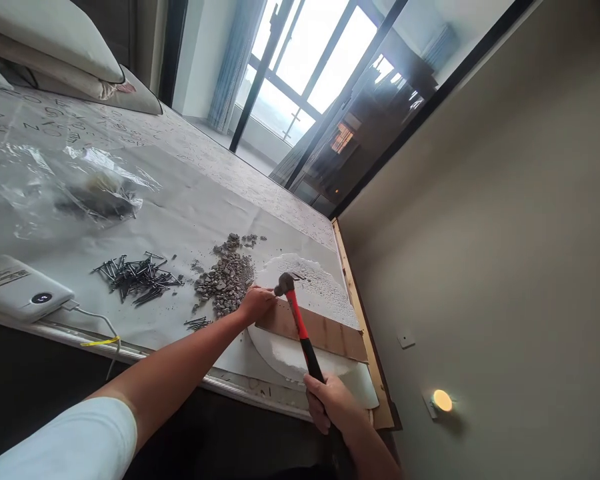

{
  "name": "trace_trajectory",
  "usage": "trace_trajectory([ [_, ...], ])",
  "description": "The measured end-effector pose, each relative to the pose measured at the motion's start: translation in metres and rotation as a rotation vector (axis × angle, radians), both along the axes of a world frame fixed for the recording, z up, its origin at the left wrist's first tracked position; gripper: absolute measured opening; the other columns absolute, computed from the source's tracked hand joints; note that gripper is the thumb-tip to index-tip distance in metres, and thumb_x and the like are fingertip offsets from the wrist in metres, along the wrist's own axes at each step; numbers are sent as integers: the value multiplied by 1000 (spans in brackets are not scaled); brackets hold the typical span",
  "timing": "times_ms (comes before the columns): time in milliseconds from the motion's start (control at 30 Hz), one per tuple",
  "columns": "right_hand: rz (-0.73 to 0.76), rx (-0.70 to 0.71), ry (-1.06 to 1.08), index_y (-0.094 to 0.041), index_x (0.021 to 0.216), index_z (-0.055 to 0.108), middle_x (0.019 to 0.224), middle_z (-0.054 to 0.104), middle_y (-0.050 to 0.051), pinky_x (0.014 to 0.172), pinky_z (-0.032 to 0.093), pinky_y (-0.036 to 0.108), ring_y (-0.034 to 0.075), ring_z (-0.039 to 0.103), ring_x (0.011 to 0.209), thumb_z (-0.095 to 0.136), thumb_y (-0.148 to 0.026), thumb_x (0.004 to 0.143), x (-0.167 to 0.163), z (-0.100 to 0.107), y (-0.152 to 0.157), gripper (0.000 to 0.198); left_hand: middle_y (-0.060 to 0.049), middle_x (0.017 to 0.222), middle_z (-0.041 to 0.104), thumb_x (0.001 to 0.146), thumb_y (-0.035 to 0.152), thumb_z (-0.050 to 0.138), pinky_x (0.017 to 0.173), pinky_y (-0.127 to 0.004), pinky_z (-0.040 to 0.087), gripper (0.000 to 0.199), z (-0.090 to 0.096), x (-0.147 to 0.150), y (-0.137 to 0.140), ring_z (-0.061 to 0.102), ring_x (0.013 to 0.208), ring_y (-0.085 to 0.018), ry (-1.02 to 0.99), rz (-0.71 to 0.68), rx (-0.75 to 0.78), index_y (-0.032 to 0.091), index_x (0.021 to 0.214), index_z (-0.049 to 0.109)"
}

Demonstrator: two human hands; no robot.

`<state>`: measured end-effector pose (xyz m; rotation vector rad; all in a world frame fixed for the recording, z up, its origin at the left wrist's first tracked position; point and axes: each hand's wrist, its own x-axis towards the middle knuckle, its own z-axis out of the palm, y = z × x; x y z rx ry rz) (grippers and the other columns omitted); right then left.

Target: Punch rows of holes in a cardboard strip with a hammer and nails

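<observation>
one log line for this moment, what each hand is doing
right hand: grips hammer, head over wooden strip | left hand: fingers at strip's end, beside gravel pile | nails loose nearby

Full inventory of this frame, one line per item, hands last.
hammer: one, red and black handle, over the plank
plank: one, brown, on the white foam sheet
rubble pile: one, grey, left of the foam
nails: one loose heap, dark, on the covered bed
plastic bag: one, clear, behind the nails
power bank: one, white, bed edge
pillows: stacked, beige, far corner
night light: one, lit, wall
left hand: on plank's end
right hand: gripping hammer
</observation>
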<state>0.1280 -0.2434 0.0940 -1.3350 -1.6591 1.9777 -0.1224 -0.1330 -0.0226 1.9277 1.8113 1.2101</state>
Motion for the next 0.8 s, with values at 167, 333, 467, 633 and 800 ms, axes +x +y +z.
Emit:
trace_trajectory([
  [167, -45, 37, 42, -22, 59, 34, 40, 31, -12, 28, 21, 18, 3, 26, 27, 62, -63, 71, 0, 9, -2, 51, -3, 88, 74, 83, 26, 52, 96, -35, 37, 23, -3, 1, 0, 62, 104, -19, -23, -25, 0, 22, 71, 70],
  [333, -35, -17, -30, -23, 59, 34, 37, 31, -13, 26, 21, 19, 3, 24, 26, 65, -69, 61, -3, 2, -3, 56, -2, 93, 74, 82, 25, 52, 97, -35, 37, 22, -4, 2, 2, 63, 101, -19, -49, -21, -4, 23, 74, 71],
  [467, -50, 17, 21, -23, 58, 32, 38, 30, -12, 27, 20, 18, 3, 24, 26, 63, -66, 67, -2, 5, -3, 54, -2, 98, 73, 82, 26, 52, 100, -37, 34, 20, -7, 2, 3, 61, 107, -18, -75, -50, -22, 24, 79, 72],
  [633, -39, -31, 9, -22, 60, 35, 37, 30, -13, 25, 21, 19, 3, 24, 25, 66, -68, 62, -3, 5, -5, 55, -2, 97, 73, 82, 23, 51, 101, -38, 35, 21, -7, 1, 2, 62, 106, -19, -70, -55, -5, 23, 74, 70],
  [800, -18, 4, 2, -22, 57, 35, 38, 31, -11, 27, 25, 19, 3, 26, 27, 62, -65, 69, 0, 8, -5, 52, -2, 102, 72, 82, 25, 49, 102, -38, 35, 23, -6, 2, 0, 59, 110, -19, -80, -79, -21, 23, 77, 71],
])
